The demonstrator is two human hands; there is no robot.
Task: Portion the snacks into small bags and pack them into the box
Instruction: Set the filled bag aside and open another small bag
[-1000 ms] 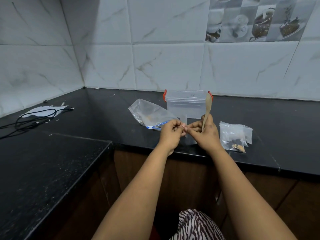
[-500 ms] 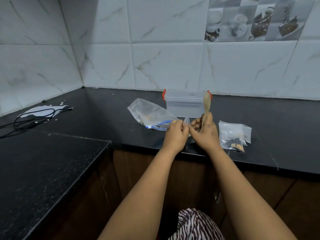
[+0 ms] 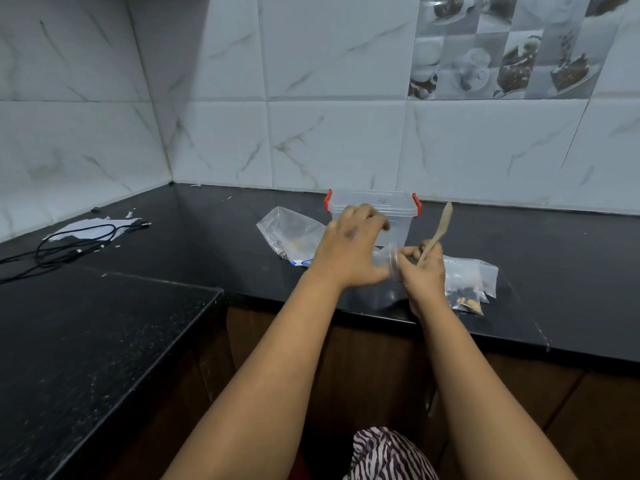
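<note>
1 box (image 3: 374,206) | 1 spoon (image 3: 437,233), right fingers (image 3: 410,252) clamped | left fingers (image 3: 367,216) blurred, perhaps apart

Home kitchen: black stone counter (image 3: 554,258), tiled wall (image 3: 332,140).

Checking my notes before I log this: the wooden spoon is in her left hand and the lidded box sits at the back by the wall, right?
Not quite. The head view shows the spoon in the right hand, not the left hand. The lidded box does sit at the back by the wall.
</note>
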